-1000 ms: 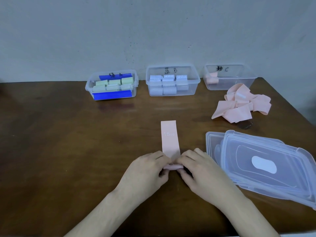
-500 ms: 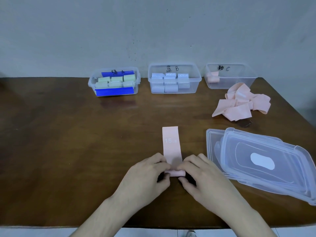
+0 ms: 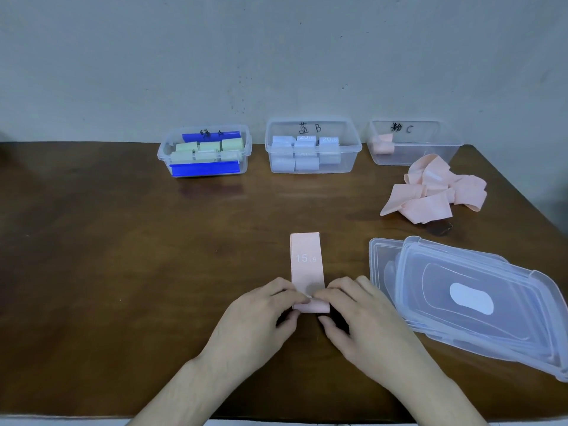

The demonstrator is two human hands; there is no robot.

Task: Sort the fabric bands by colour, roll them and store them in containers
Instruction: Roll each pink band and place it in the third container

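Note:
A pink fabric band marked 15 LB lies flat on the brown table, its near end rolled up. My left hand and my right hand pinch that rolled end from either side, fingertips on top and thumbs underneath. A loose heap of pink bands sits at the right. At the back stand three clear containers: one with green rolls, one with light blue rolls, and container C holding one pink roll.
A stack of clear plastic lids lies right of my hands, reaching the table's right edge. A small dark object lies below the pink heap. The grey wall rises behind the containers.
The roll at the band's near end has grown thicker and the flat stretch has shortened. My hands stay on the roll. The camera tilted slightly, so the scene sits lower in view.

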